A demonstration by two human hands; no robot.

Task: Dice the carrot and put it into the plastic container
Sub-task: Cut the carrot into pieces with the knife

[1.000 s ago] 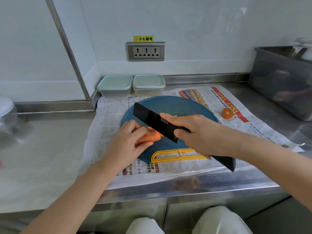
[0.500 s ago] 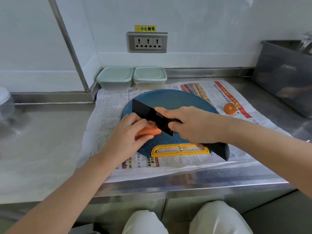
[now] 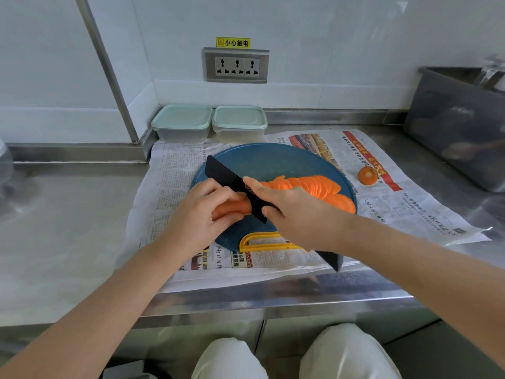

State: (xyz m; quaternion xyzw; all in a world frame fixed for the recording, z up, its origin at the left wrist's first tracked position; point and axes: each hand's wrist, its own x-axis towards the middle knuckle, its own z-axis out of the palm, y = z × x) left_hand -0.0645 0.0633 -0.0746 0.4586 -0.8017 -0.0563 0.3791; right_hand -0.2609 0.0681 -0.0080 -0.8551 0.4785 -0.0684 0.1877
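An orange carrot (image 3: 232, 207) lies on a round blue cutting board (image 3: 276, 160). My left hand (image 3: 202, 214) holds its uncut end down, fingers curled over it. My right hand (image 3: 295, 214) grips a black knife (image 3: 232, 181) whose blade stands against the carrot's cut face. A fanned row of thin carrot slices (image 3: 314, 187) lies on the board right of the blade. Two plastic containers with pale green lids, one on the left (image 3: 182, 123) and one on the right (image 3: 239, 123), stand shut by the back wall.
Newspaper (image 3: 410, 203) covers the steel counter under the board. A cut carrot end (image 3: 368, 175) lies on it at the right. A grey bin (image 3: 459, 127) stands at the far right. The board's yellow handle (image 3: 259, 242) points toward me.
The view has shifted, so the row of carrot slices right of the blade now shows. The knife has come down close against the carrot beside my left fingers.
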